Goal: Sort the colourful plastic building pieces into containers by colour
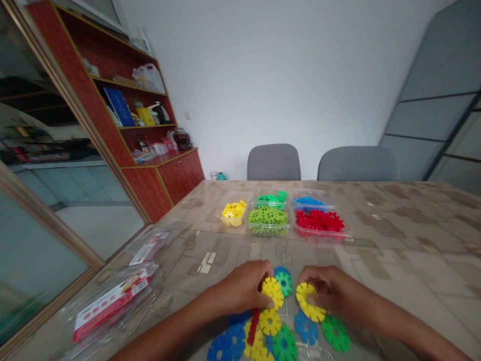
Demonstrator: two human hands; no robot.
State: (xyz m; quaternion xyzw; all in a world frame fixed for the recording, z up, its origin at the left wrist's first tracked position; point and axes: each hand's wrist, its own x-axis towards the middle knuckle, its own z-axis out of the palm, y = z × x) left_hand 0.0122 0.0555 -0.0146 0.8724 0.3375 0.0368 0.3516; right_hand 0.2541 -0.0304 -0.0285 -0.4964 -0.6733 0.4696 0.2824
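Observation:
Between thumb and fingers, my left hand (242, 286) pinches a yellow notched disc (273, 293). Another yellow notched disc (308, 302) is gripped by my right hand (328, 288), a short gap away from the first. Close to both hands lie loose discs of the same kind: a green disc (284, 284) at the far side, a blue disc (306, 328) and a green disc (335, 333) under the right hand. Below the left hand, a red strip-like piece (253, 327) rests among several blue, yellow and green discs (284, 343), partly overlapping at the frame's bottom.
Clear plastic boxes stand mid-table: yellow pieces (233, 212), light green pieces (267, 219), darker green pieces (273, 199), blue pieces (310, 202) and red pieces (319, 221). Clear packaging (112, 303) with red and white labels lies at left. Two grey chairs (273, 161) stand behind.

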